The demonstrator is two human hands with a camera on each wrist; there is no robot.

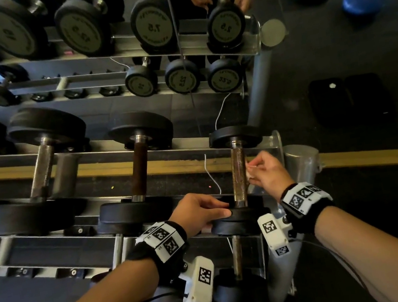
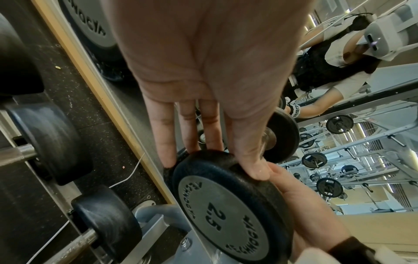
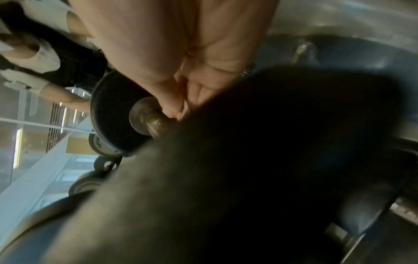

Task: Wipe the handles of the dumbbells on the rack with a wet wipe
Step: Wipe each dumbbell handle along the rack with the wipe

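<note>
The left hand grips the near head of the end dumbbell on the rack. The right hand, beside the handle, pinches a wipe against it.

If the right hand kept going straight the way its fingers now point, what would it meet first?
The right hand points left, pinching a wet wipe right beside the handle of the 2.5 dumbbell. That handle comes first; wipe and handle look in contact already, though depth is unclear.
</note>
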